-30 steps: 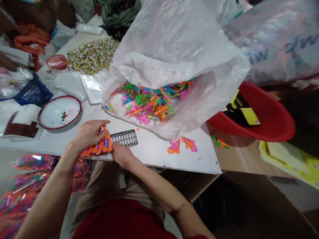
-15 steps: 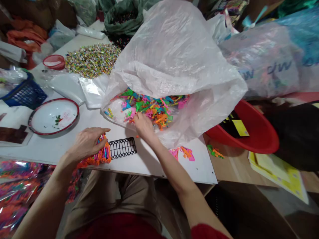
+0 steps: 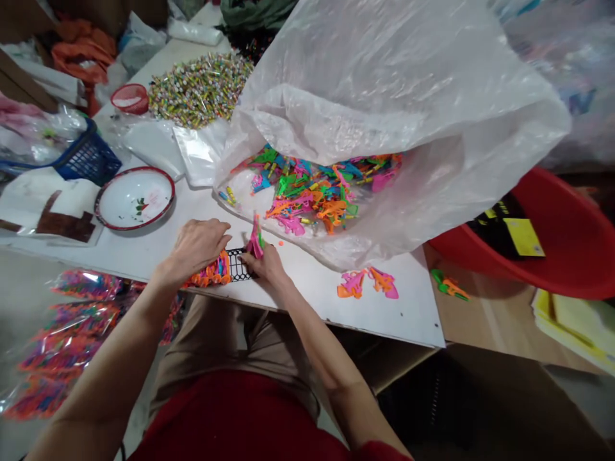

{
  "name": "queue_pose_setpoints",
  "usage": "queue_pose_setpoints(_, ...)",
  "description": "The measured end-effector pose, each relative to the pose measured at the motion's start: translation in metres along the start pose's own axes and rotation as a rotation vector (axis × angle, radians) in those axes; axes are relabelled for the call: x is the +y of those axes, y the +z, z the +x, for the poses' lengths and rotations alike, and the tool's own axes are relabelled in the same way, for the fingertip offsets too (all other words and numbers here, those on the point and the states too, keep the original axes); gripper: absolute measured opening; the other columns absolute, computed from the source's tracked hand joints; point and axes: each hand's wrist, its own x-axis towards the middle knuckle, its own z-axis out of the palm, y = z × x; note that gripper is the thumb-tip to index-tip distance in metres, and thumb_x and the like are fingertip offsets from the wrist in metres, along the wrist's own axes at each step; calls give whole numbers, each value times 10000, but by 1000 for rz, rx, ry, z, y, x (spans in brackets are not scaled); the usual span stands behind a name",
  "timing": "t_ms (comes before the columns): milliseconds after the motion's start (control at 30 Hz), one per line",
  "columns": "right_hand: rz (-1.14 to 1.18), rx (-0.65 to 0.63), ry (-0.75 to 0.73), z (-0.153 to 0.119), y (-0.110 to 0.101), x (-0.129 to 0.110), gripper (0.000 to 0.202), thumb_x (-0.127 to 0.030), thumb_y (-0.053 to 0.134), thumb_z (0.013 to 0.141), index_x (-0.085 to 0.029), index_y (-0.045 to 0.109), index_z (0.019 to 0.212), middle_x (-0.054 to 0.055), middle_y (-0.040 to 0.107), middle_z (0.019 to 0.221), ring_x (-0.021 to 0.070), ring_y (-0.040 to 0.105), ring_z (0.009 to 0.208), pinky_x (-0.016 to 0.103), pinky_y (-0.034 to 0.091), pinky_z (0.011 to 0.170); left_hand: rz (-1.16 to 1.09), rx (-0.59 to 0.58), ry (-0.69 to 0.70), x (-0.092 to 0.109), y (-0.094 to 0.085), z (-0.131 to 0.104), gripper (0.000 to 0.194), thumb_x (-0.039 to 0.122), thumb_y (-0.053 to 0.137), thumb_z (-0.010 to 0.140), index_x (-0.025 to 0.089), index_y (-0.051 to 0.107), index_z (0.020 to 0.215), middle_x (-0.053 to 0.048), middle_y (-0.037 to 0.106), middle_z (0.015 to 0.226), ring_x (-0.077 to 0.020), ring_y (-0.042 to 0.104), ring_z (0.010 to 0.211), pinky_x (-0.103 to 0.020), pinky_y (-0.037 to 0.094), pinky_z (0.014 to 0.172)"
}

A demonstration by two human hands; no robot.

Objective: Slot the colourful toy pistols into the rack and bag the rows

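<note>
A black grid rack [image 3: 236,264] lies near the table's front edge, its left part filled with a row of orange, pink and blue plastic toys [image 3: 216,272]. My left hand [image 3: 199,246] curves over this row, holding it at the top. Pinched upright in my right hand [image 3: 269,264] is a pink-and-green plastic toy [image 3: 256,242], shaped like a small gun, at the right end of the rack. Behind the hands, a large white plastic bag [image 3: 384,109] gapes toward me with a heap of such colourful toys [image 3: 317,192] inside.
An enamel basin [image 3: 163,214] and a blue basket [image 3: 96,160] stand left. Small yellow-green pieces [image 3: 202,89] are heaped behind. Two-coloured toys [image 3: 353,283] lie right, near a red tub [image 3: 571,250]. Filled clear packs [image 3: 77,330] lie below the table at left.
My right hand has come back from the heap in the bag to the rack, with a pink-and-green toy in it. My left hand stays on the row. The view has shifted.
</note>
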Motion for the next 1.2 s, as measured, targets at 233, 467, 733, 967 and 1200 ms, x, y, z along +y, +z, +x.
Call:
queue_pose_setpoints(233, 42, -63, -170, 9, 35, -6, 101, -147, 532, 816, -191, 614, 856, 23, 654, 823, 182, 616, 804, 270, 473, 750, -19, 25, -81, 4, 3, -3, 562, 535, 333, 965, 182, 459, 1384, -106, 711, 1050, -299, 670, 978, -404, 469, 854)
queue_pose_setpoints(467, -339, -191, -315, 7, 37, -8, 203, -114, 479, 849, -179, 597, 1001, 69, 598, 994, 185, 587, 868, 268, 457, 738, -86, 4, -18, -1, 2, -2, 633, 581, 405, 930, 185, 416, 1424, -95, 719, 1032, -294, 672, 976, -389, 467, 865)
queue_pose_setpoints(733, -416, -413, -452, 31, -1, -11, 212, -113, 532, 862, -158, 601, 1057, 63, 615, 1000, 169, 584, 892, 258, 467, 801, -3, -85, -81, 3, 0, 0, 500, 476, 439, 955, 241, 467, 1395, -88, 722, 1062, -293, 683, 967, -357, 485, 804)
queue_pose_setpoints(967, -1017, 42, -324, 147, -101, -11, 338, -63, 368, 927, -107, 614, 1155, 189, 508, 1269, 276, 473, 1153, 368, 451, 889, 18, -84, -69, 3, 2, 3, 462, 446, 432, 963, 239, 492, 1371, -93, 723, 1043, -288, 683, 957, -369, 488, 820)
queue_pose_setpoints(1200, -1010, 48, -571, 132, -86, -27, 291, -29, 381, 915, -85, 640, 1036, 160, 596, 1097, 289, 452, 1118, 490, 310, 1026, -122, 103, 22, -10, -7, -4, 638, 576, 426, 921, 158, 426, 1403, -135, 649, 1210, -288, 607, 1119, -409, 433, 973)
